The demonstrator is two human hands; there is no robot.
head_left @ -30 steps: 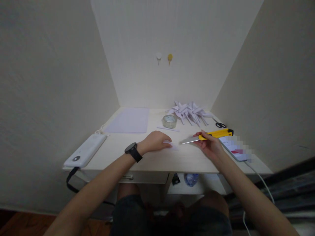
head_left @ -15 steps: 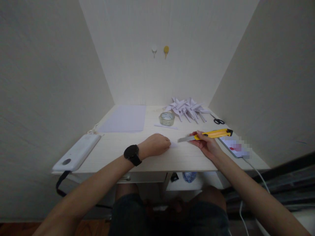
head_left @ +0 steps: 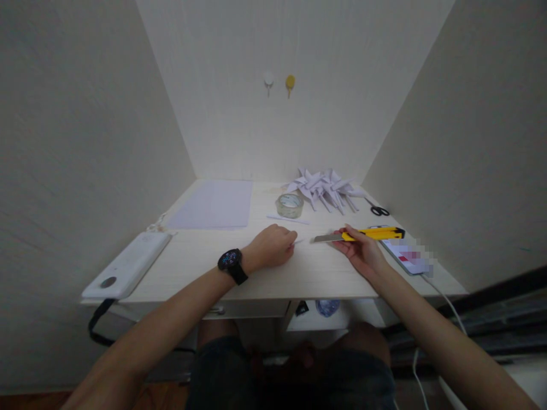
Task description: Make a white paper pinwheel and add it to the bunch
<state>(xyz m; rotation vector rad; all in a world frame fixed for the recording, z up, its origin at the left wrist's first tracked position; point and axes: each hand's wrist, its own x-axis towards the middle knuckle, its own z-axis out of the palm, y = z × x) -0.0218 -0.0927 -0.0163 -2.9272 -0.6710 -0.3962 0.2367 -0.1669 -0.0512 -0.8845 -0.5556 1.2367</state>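
Note:
My right hand (head_left: pixel 359 248) is closed around a yellow utility knife (head_left: pixel 374 233), whose bare blade points left. Close to the blade tip, a small piece of white paper (head_left: pixel 298 242) sticks out of my left hand (head_left: pixel 271 247). The fingers of that hand are pinched together, and most of the paper is hidden behind them. Just beyond both hands, a thin rolled paper stick (head_left: pixel 288 220) lies on the white desk (head_left: pixel 239 279). A roll of clear tape (head_left: pixel 289 205) rests behind the stick.
Several paper pinwheels (head_left: pixel 327 185) are heaped at the back right, with black-handled scissors (head_left: pixel 379 210) beside them. A stack of paper (head_left: pixel 213 204) lies back left. A white box-like device (head_left: pixel 132 265) sits at the left edge, and a phone (head_left: pixel 408 255) on a cable at the right.
The small paper by my left fingers has turned and now shows as a thin sliver. My left hand has risen slightly. The knife has shifted a little to the right.

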